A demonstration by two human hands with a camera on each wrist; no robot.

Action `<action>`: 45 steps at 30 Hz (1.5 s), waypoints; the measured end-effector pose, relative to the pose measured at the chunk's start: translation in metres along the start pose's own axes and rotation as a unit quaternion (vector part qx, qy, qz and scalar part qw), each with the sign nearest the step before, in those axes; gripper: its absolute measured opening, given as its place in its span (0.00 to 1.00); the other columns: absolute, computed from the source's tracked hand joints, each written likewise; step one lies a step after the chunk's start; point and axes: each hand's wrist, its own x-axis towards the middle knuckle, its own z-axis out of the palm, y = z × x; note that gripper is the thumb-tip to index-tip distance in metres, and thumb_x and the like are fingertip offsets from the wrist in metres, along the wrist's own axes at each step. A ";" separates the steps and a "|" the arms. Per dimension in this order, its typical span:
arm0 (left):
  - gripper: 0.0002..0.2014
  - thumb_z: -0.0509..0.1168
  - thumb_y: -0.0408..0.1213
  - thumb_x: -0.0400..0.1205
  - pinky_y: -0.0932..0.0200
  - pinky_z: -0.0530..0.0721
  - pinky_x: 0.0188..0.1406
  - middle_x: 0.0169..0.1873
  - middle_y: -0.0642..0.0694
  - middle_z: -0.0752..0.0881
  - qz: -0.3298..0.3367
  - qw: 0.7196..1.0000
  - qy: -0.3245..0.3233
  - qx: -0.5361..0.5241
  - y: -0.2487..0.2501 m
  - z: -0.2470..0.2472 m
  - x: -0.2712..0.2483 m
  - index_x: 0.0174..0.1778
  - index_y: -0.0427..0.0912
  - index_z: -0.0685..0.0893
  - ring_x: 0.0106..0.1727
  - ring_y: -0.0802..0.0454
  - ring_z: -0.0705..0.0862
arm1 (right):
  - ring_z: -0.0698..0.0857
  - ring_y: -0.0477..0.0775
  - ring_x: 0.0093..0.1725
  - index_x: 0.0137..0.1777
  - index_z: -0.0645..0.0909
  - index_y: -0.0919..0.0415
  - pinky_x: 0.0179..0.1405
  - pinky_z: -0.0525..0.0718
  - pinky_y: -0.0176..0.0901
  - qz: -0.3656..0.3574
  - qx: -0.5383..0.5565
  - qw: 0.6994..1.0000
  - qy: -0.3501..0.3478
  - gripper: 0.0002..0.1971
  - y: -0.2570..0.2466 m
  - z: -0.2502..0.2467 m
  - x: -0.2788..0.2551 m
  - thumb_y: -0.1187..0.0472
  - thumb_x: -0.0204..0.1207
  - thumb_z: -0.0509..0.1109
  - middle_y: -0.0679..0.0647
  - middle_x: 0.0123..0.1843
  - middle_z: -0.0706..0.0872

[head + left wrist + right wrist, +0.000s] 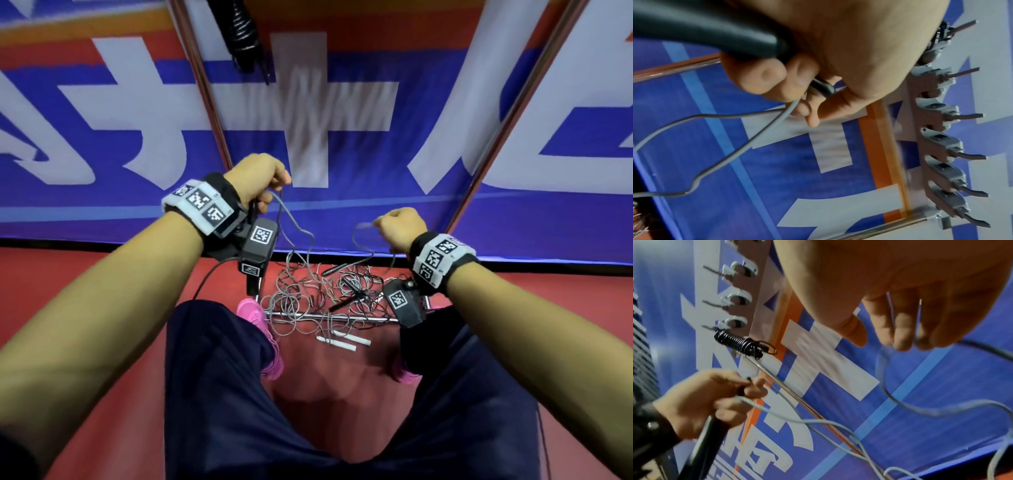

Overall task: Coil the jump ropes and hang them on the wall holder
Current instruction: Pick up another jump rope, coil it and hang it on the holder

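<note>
The grey jump rope (297, 227) is sagging between your hands, its cord running left to right: your left hand (260, 178) is gripping the black handle (715, 32), your right hand (400, 228) is curling its fingers (902, 331) round the cord, and the rest is trailing into the tangle (325, 291) on the floor (51, 270). The wrist views are showing what the head view is missing, the wall holder (931, 129) above, nearer your left hand, one black coil (737, 342) hanging there.

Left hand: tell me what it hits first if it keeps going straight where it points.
Probably the banner: beyond the left hand and the grey rope it grips, nothing else shows ahead. Depth is unclear.
</note>
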 end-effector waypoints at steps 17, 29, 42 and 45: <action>0.20 0.62 0.10 0.72 0.62 0.70 0.17 0.36 0.42 0.73 0.240 0.958 -0.095 0.125 0.059 0.018 -0.037 0.44 0.43 0.74 0.25 0.50 0.68 | 0.88 0.53 0.35 0.39 0.74 0.54 0.32 0.68 0.40 -0.102 0.206 0.963 -0.143 0.16 -0.106 -0.007 -0.035 0.51 0.89 0.57 0.53 0.29 0.81; 0.07 0.68 0.28 0.81 0.61 0.75 0.19 0.24 0.47 0.79 0.323 0.945 -0.030 0.046 0.143 0.029 -0.058 0.40 0.42 0.81 0.17 0.56 0.70 | 0.77 0.56 0.29 0.33 0.77 0.60 0.31 0.78 0.47 -0.391 0.374 0.839 0.067 0.19 -0.236 -0.112 -0.084 0.57 0.88 0.61 0.60 0.29 0.74; 0.09 0.61 0.31 0.89 0.66 0.64 0.17 0.21 0.48 0.73 0.347 0.916 -0.065 -0.189 0.164 0.037 -0.088 0.43 0.45 0.74 0.15 0.56 0.63 | 0.82 0.48 0.35 0.45 0.86 0.61 0.23 0.72 0.33 -0.181 -0.020 0.963 -0.198 0.15 -0.100 -0.028 -0.060 0.47 0.75 0.73 0.54 0.41 0.91; 0.08 0.61 0.31 0.89 0.65 0.65 0.17 0.22 0.48 0.74 0.343 0.919 -0.055 -0.186 0.154 0.029 -0.086 0.44 0.43 0.76 0.16 0.56 0.63 | 0.85 0.64 0.38 0.37 0.85 0.65 0.37 0.87 0.50 -0.092 -0.138 0.974 -0.152 0.29 -0.086 -0.021 -0.041 0.45 0.89 0.54 0.63 0.47 0.90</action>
